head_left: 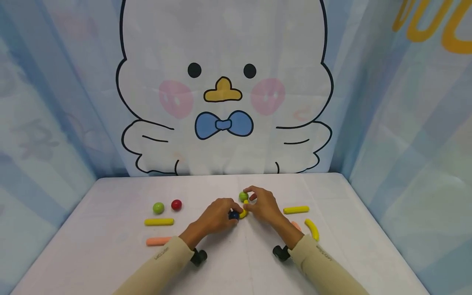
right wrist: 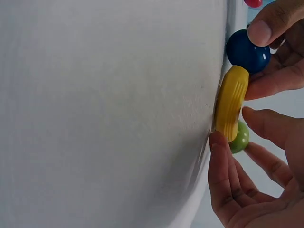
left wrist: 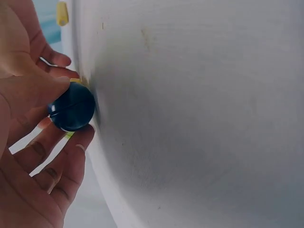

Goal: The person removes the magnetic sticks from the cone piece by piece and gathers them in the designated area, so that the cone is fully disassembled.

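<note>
My left hand [head_left: 219, 216] grips a dark blue ball [left wrist: 73, 107] between thumb and fingers, with a thin seam round the ball. Against that ball stands one end of a curved yellow stick [right wrist: 232, 102] with grooved sides. My right hand [head_left: 262, 204] holds this stick near its far end, thumb on one side and fingertips on the other. A green ball [head_left: 243, 196] sits at that far end, partly hidden by the stick and the right fingers in the right wrist view.
On the left lie a green ball [head_left: 158, 208], a red ball [head_left: 176, 205], a straight yellow stick [head_left: 159, 221] and an orange stick [head_left: 157, 241]. A yellow stick [head_left: 296, 209], a curved yellow stick [head_left: 312, 230] and a partly hidden orange piece [head_left: 296, 225] lie right on the white table [head_left: 236, 270].
</note>
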`<state>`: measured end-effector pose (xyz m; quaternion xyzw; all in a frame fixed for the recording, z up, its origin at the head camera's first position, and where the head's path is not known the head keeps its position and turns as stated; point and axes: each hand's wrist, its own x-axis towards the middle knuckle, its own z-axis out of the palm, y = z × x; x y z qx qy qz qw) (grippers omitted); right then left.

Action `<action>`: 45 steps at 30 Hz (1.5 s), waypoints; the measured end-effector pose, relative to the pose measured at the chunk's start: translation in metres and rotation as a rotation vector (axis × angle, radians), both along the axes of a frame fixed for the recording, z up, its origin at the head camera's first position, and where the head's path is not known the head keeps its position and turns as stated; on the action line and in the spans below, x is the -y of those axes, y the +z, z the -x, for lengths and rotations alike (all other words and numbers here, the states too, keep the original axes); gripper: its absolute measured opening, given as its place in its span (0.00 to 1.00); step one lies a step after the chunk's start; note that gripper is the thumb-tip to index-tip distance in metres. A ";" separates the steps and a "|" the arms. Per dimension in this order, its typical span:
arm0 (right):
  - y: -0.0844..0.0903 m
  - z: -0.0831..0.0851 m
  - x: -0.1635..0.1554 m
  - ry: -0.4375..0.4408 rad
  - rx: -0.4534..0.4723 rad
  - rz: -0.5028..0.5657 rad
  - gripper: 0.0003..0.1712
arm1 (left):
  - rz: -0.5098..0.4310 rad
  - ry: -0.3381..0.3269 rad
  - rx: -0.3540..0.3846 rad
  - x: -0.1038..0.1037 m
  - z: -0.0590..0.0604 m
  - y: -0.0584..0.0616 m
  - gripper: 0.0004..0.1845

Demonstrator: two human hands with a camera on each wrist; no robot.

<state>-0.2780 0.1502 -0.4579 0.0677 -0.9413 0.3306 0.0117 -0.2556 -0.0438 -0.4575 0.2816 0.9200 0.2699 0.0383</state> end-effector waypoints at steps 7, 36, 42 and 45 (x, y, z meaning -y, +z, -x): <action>0.000 -0.001 0.007 -0.005 -0.015 -0.001 0.27 | 0.008 -0.014 -0.012 0.001 -0.003 0.001 0.16; -0.003 -0.003 0.010 -0.020 0.025 -0.012 0.31 | 0.011 0.158 0.010 0.055 -0.018 0.021 0.16; -0.002 -0.004 0.011 -0.016 0.031 -0.006 0.32 | 0.033 0.217 -0.081 0.077 -0.012 0.028 0.15; -0.001 -0.004 0.011 -0.012 0.037 -0.003 0.32 | 0.031 0.221 -0.131 0.092 -0.007 0.031 0.15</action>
